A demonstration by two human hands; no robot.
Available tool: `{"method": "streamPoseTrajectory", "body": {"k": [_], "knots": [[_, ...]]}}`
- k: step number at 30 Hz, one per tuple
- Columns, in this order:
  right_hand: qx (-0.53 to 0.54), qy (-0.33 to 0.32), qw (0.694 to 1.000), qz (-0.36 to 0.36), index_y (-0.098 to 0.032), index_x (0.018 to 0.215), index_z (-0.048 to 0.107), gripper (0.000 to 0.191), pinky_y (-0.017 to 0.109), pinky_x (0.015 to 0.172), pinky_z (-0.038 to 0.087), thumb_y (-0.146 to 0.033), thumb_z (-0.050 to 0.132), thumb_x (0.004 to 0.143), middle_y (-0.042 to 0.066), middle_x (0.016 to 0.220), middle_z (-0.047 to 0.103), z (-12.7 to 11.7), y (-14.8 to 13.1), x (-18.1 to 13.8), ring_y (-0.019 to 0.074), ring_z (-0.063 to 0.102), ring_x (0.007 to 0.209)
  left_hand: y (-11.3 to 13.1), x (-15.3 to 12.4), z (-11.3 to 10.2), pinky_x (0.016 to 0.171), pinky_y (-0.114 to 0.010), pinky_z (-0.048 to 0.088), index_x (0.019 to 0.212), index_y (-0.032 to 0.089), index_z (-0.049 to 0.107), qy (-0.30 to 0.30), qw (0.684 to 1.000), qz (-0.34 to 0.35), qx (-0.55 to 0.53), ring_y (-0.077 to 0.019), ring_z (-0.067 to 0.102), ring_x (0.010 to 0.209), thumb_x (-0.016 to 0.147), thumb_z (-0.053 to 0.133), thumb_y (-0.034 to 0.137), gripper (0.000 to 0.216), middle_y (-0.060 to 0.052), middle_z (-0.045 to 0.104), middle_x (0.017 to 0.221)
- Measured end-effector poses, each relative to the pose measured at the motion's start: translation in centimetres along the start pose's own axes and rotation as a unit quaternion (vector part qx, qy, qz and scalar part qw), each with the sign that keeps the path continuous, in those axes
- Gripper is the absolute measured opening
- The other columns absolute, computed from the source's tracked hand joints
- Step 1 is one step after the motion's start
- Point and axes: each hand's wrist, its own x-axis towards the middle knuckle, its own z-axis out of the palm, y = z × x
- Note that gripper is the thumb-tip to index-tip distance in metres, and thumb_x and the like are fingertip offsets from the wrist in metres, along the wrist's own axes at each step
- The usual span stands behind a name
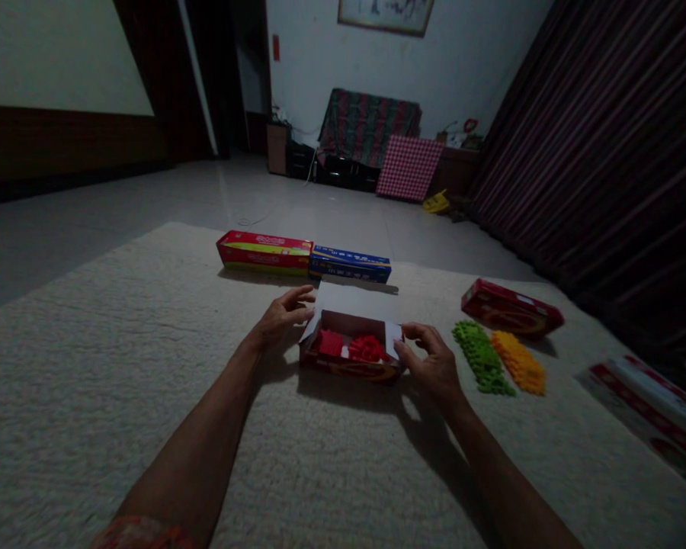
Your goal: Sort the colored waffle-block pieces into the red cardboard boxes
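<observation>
In front of me on the pale mat stands a small red cardboard box point(348, 369), its white lid point(359, 301) raised at the back. Red plastic pieces point(367, 348) lie inside it, in two clusters. At the box's left side my left hand point(286, 314) has its fingers stretched out and apart, close to the left flap point(313, 326); whether they touch it is hard to tell. My right hand point(431, 360) pinches the right flap point(393, 341) between thumb and fingers.
Behind the box, a red-and-green carton point(266, 253) and a blue carton point(350, 264) lie end to end. To the right are green pieces point(483, 358), orange pieces point(519, 362), a dark red box point(511, 307) and another red-and-white box point(655, 412) on the mat point(149, 366).
</observation>
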Motion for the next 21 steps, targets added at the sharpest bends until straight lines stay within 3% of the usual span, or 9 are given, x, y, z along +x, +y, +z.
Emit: {"method": "streamPoseTrajectory", "body": {"k": [3, 6, 11, 14, 17, 21], "knots": [[0.000, -0.011, 0.999, 0.033, -0.021, 0.122, 0.061, 0.057, 0.051, 0.088, 0.053, -0.044, 0.073, 0.071, 0.016, 0.128, 0.062, 0.0, 1.1, 1.2, 0.0322, 0.063, 0.112, -0.2, 0.0, 0.4, 0.092, -0.042, 0.053, 0.134, 0.020, 0.062, -0.015, 1.000, -0.008, -0.012, -0.0330, 0.062, 0.119, 0.058, 0.089, 0.036, 0.082, -0.017, 0.062, 0.136], [0.072, -0.067, 0.989, 0.107, -0.025, 0.137, 0.048, 0.077, 0.055, 0.093, 0.052, -0.046, 0.075, 0.068, 0.018, 0.142, 0.057, 0.3, 2.4, 2.0, 0.0343, 0.060, 0.123, -0.4, 0.1, 0.6, 0.102, -0.046, 0.049, 0.143, 0.023, 0.054, -0.035, 0.999, -0.011, -0.034, -0.0369, 0.053, 0.133, 0.059, 0.088, 0.033, 0.092, -0.019, 0.059, 0.142], [0.174, -0.121, 0.969, 0.125, -0.027, 0.147, 0.034, 0.085, 0.055, 0.095, 0.052, -0.040, 0.073, 0.072, 0.017, 0.144, 0.057, 0.9, 2.9, 2.1, 0.0323, 0.058, 0.129, -0.8, 0.2, 0.7, 0.093, -0.042, 0.053, 0.154, 0.024, 0.038, -0.059, 0.995, -0.003, -0.078, -0.0330, 0.063, 0.121, 0.061, 0.087, 0.027, 0.106, -0.017, 0.064, 0.135], [0.189, -0.120, 0.970, 0.099, -0.029, 0.147, 0.031, 0.085, 0.054, 0.099, 0.050, -0.037, 0.072, 0.074, 0.015, 0.145, 0.056, 1.0, 2.3, 1.8, 0.0310, 0.056, 0.131, -0.9, 0.3, 0.8, 0.087, -0.038, 0.053, 0.144, 0.021, 0.051, -0.066, 0.994, 0.010, -0.085, -0.0273, 0.068, 0.107, 0.062, 0.086, 0.026, 0.089, -0.013, 0.071, 0.123], [0.187, -0.114, 0.973, 0.071, -0.030, 0.144, 0.035, 0.078, 0.053, 0.102, 0.048, -0.033, 0.070, 0.074, 0.014, 0.145, 0.056, 0.8, 1.9, 1.7, 0.0298, 0.056, 0.131, -0.8, 0.3, 0.7, 0.086, -0.036, 0.052, 0.119, 0.018, 0.069, -0.073, 0.994, 0.027, -0.075, -0.0249, 0.068, 0.102, 0.062, 0.085, 0.026, 0.059, -0.010, 0.075, 0.112], [0.158, -0.103, 0.981, 0.035, -0.030, 0.135, 0.045, 0.070, 0.054, 0.108, 0.043, -0.038, 0.074, 0.072, 0.012, 0.144, 0.056, 0.1, 1.6, 1.3, 0.0309, 0.054, 0.132, -0.6, 0.2, 0.7, 0.088, -0.037, 0.052, 0.097, 0.018, 0.075, -0.058, 0.997, 0.037, -0.044, -0.0248, 0.068, 0.098, 0.064, 0.084, 0.030, 0.035, -0.008, 0.077, 0.105]]}}
